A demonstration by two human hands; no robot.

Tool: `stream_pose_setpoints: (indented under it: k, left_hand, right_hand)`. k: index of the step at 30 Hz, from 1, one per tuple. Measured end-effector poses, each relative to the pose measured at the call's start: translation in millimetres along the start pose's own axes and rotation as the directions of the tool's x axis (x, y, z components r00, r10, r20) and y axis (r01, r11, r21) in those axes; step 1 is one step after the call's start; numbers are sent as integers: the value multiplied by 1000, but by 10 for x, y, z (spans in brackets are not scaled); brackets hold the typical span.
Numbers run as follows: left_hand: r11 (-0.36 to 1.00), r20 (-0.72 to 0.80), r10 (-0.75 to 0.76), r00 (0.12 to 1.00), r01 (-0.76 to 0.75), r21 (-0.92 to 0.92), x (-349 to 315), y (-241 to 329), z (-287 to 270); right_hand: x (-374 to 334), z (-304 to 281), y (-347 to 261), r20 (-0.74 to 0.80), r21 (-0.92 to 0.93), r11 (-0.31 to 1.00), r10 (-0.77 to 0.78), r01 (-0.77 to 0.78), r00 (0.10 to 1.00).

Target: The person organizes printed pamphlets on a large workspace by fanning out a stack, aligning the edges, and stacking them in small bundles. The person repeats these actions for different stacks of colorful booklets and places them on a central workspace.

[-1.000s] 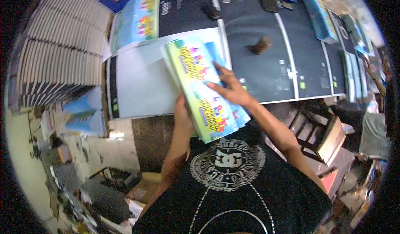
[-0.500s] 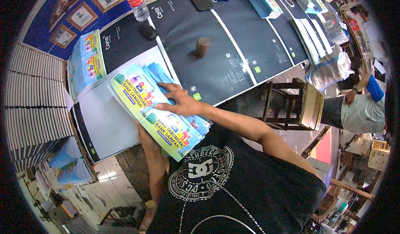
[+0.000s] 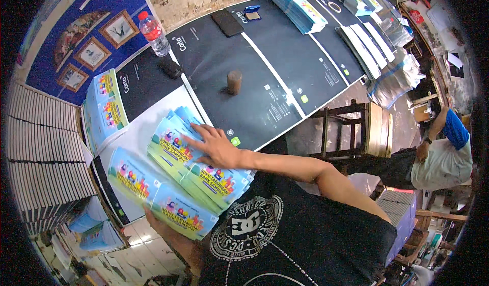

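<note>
A fanned stack of colourful printed booklet covers [image 3: 175, 171] lies at a slant in front of me, light blue and green with cartoon figures. My right hand [image 3: 219, 147] rests on its far right part, palm down with fingers spread. My left hand [image 3: 155, 222] grips one cover sheet [image 3: 162, 197] by its near edge; its fingers are mostly hidden underneath. That sheet is slightly blurred and lies to the left of the stack, apart from most of it. White paper [image 3: 145, 123] shows beneath, on the black-covered table [image 3: 265, 72].
Another pile of covers [image 3: 105, 105] sits at the left. A brown cylinder [image 3: 234, 82], a red-capped bottle [image 3: 154, 34] and a dark pouch-like thing [image 3: 169, 67] stand beyond. Bundled prints [image 3: 298, 8] lie at the far edge. Right, a wooden stool [image 3: 379, 131] and another person [image 3: 440, 159].
My left hand has pulled a cover sheet off the stack toward the left and nearer me. My right hand stays on the stack, fingers more spread. The view has shifted slightly.
</note>
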State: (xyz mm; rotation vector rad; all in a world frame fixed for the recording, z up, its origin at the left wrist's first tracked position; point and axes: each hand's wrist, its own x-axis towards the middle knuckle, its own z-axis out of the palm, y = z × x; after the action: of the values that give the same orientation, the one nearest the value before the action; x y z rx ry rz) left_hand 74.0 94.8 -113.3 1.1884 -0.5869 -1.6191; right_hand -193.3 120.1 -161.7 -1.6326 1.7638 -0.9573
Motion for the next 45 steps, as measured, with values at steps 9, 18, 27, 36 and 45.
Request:
stream_pose_setpoints:
  k: [9,18,27,36,45]
  left_hand:
    - [979,220,43,975,-86,186,422,-957,-48]
    - [965,118,55,991,-83,248,405,-483,-87]
    - [991,67,-23,997,13,134,102,-187,-187]
    - [982,237,-101,966,58,182,191,-687,465]
    - [909,313,-301,901,370,-191,358,-875,87]
  right_hand:
    - [80,-13,81,151,196,979,22,-51,988]
    - [27,-122,99,129,252,966,24,-56,991]
    - [7,156,131,-9,-309,925,-234,220,972]
    - [58,-135,63,160,128,990,31,-52,987]
    - [154,120,43,72,275,961,6,-25,997]
